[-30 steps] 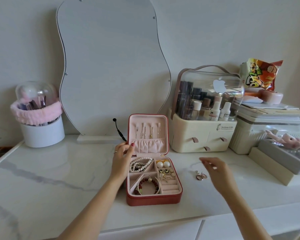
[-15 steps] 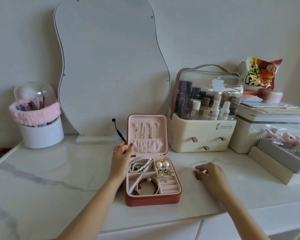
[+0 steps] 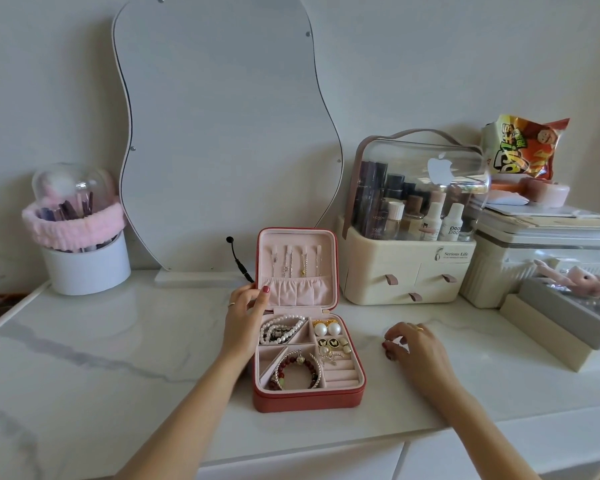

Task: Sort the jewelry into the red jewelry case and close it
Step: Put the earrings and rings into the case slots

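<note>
The red jewelry case (image 3: 309,398) lies open on the white marble top, its pink lid (image 3: 328,237) standing upright with several necklaces (image 3: 295,263) hung inside. The tray holds a pearl bracelet (image 3: 281,329), pearl earrings (image 3: 326,329) and a red bead bracelet (image 3: 297,372). My left hand (image 3: 245,320) grips the lid's left edge, thumb on the pink lining. Right of the case, my right hand (image 3: 416,348) is down on the table with fingertips curled together, pinching at the spot where a pair of small earrings lay; the hand hides them.
A wavy mirror (image 3: 222,133) leans on the wall behind the case, a black cable (image 3: 238,259) beside it. A cream cosmetics organiser (image 3: 409,271) stands at back right, with storage boxes (image 3: 534,258) and a grey tray (image 3: 561,320) farther right. A brush holder (image 3: 84,261) is at back left.
My right hand came down from above the table onto the small earrings right of the case and curled its fingers over them. My left hand stayed on the lid.
</note>
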